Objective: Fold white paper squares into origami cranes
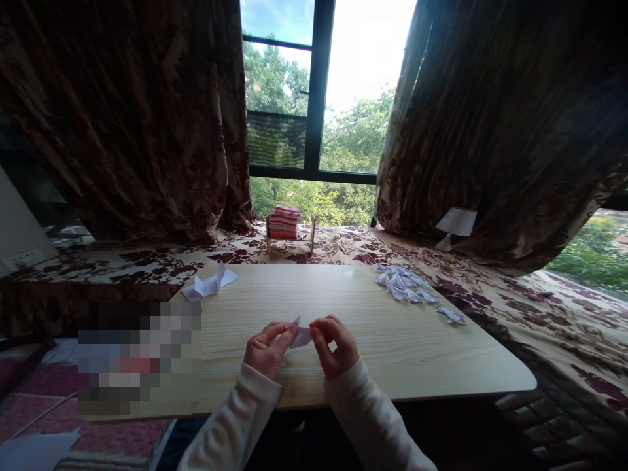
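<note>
Above the front middle of the pale wooden table [343, 366], a small piece of folded white paper [302, 337] is pinched between both hands. My left hand [267, 348] is closed on its left part, thumb on top, with a pointed flap sticking up beside the thumb. At its right end, my right hand [335, 345] has thumb and forefinger closed on the tip. My fingers partly cover the paper, so its whole folded shape cannot be made out.
Several folded paper pieces [402, 286] lie heaped at the table's far right, another folded piece [451, 316] nearer. Partly folded sheets [209, 284] rest at the far left. A pixelated patch hides the left corner. Beyond are a lamp [457, 222] and stacked striped cloths [284, 223].
</note>
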Action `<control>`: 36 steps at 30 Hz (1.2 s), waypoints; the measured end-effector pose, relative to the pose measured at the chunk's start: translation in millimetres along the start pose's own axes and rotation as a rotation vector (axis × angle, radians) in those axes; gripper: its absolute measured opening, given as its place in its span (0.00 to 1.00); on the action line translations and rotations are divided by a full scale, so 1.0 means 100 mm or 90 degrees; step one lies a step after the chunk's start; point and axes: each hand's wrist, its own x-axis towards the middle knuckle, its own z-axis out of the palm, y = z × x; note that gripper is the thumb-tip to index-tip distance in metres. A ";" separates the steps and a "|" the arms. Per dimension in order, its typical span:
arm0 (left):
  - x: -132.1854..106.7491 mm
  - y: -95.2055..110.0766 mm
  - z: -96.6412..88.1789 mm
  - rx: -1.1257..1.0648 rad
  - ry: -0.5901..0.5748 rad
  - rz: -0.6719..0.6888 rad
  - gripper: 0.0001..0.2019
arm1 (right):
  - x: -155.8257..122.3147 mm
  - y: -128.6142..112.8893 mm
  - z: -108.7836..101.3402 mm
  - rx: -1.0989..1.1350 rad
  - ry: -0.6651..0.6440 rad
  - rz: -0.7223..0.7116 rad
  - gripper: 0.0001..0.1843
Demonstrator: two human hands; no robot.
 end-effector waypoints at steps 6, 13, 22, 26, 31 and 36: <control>-0.01 0.06 -0.02 0.037 -0.039 0.013 0.09 | -0.01 0.01 0.01 -0.030 -0.028 0.001 0.06; -0.01 0.05 -0.03 0.096 -0.064 0.043 0.06 | -0.04 0.15 0.06 -0.059 0.001 -0.022 0.07; -0.02 0.13 -0.02 0.103 -0.117 0.028 0.04 | -0.02 0.06 0.01 -0.076 0.055 -0.040 0.08; 0.01 0.06 -0.05 0.038 -0.044 -0.026 0.07 | -0.01 -0.02 -0.03 -0.058 0.107 -0.033 0.12; 0.05 -0.04 -0.10 -0.030 0.030 -0.074 0.11 | -0.02 -0.01 -0.01 -0.101 0.029 -0.099 0.17; 0.08 -0.09 -0.12 -0.056 0.013 -0.079 0.10 | -0.05 0.01 0.02 -0.151 -0.012 -0.130 0.17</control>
